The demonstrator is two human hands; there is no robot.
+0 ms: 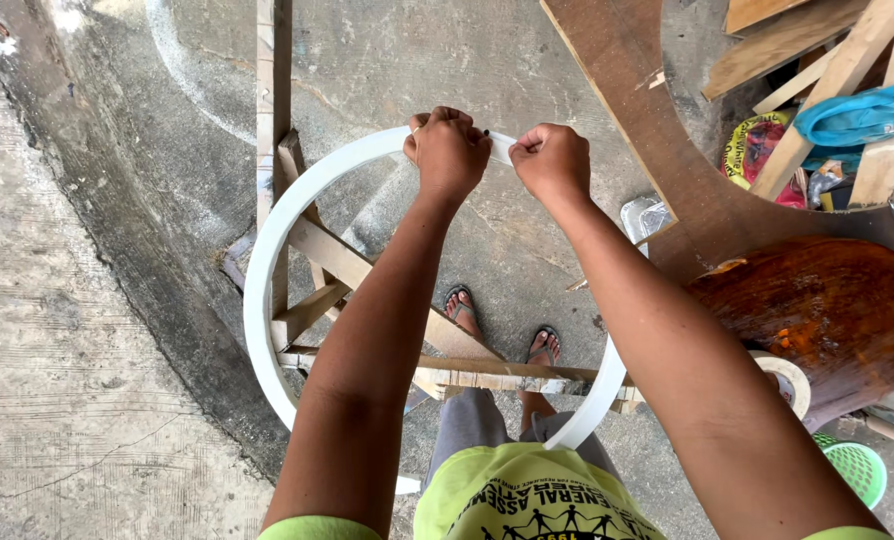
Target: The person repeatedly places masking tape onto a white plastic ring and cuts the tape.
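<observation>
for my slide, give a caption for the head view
Both hands, left hand and right hand, grip a white hoop over a concrete floor.

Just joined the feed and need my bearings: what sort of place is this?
Probably a carpentry or woodworking yard on a bare concrete floor. Both hands, left and right, grip a white ring over a rough wooden frame; loose timber offcuts and a plywood sheet lie nearby.

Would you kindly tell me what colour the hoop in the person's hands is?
White; the hoop shows best in the head view.
</observation>
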